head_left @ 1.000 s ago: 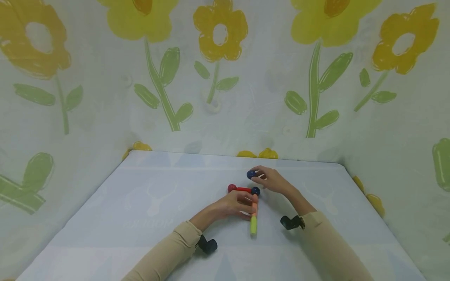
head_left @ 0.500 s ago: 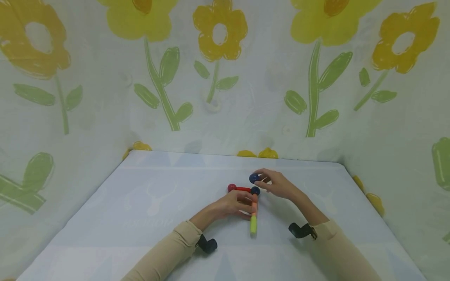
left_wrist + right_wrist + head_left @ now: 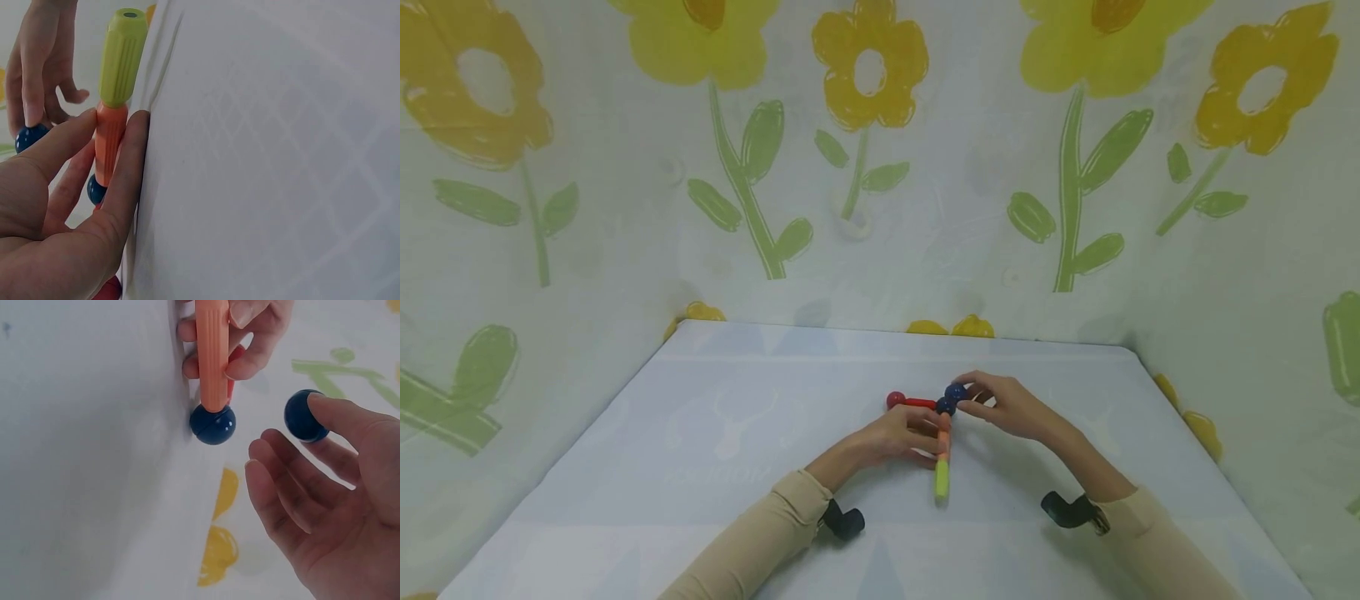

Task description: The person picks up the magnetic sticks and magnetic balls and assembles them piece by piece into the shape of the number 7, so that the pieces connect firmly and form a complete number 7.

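My left hand (image 3: 886,437) pinches an orange ribbed rod (image 3: 213,362) between thumb and fingers, close to the tabletop. A yellow-green rod (image 3: 124,59) continues in line from its near end. At the far end sits a dark blue ball (image 3: 213,424), from which a red rod (image 3: 920,403) runs left to a red ball (image 3: 896,400). With thumb and forefinger, my right hand (image 3: 1009,408) holds a second dark blue ball (image 3: 305,416). In the right wrist view a gap separates the two blue balls; the right hand's other fingers curve loosely below.
The pieces lie on a white, faintly patterned tabletop (image 3: 760,467), whose back edge is behind the hands. Flower-printed fabric (image 3: 955,208) surrounds the table at the back and sides. Dark wrist cameras (image 3: 842,522) stick out beneath both forearms.
My right hand has moved right and nearer, bringing its blue ball down beside the joined blue ball. The left hand and the joined pieces have stayed put.
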The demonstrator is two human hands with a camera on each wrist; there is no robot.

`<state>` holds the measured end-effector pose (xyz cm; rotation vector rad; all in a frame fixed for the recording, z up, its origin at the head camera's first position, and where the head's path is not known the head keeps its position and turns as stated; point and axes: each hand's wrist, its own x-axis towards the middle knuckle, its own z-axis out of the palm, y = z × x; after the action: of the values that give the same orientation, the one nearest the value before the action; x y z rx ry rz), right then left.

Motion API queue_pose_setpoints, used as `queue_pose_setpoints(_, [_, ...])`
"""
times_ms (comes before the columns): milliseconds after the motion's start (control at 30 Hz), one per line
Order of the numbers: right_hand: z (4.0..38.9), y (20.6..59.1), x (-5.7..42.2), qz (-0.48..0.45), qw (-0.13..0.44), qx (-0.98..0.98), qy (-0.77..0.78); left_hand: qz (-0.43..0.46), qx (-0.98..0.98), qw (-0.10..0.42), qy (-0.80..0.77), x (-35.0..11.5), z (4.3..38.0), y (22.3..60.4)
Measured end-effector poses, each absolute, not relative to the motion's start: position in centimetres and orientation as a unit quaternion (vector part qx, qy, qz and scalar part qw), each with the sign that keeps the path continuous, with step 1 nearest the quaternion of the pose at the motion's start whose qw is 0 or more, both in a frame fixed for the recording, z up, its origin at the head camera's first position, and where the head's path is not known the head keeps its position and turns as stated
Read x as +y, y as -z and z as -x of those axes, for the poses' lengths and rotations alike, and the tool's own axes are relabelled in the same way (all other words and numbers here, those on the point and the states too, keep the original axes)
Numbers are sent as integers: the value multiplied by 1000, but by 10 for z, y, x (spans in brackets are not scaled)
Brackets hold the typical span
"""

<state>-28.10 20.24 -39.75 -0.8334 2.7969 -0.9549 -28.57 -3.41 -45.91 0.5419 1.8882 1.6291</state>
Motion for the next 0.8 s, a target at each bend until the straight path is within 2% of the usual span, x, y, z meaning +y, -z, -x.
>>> queue_pose_setpoints(800, [246,397,211,297,90,903,297,-195,710,284,-614,-34,285,460])
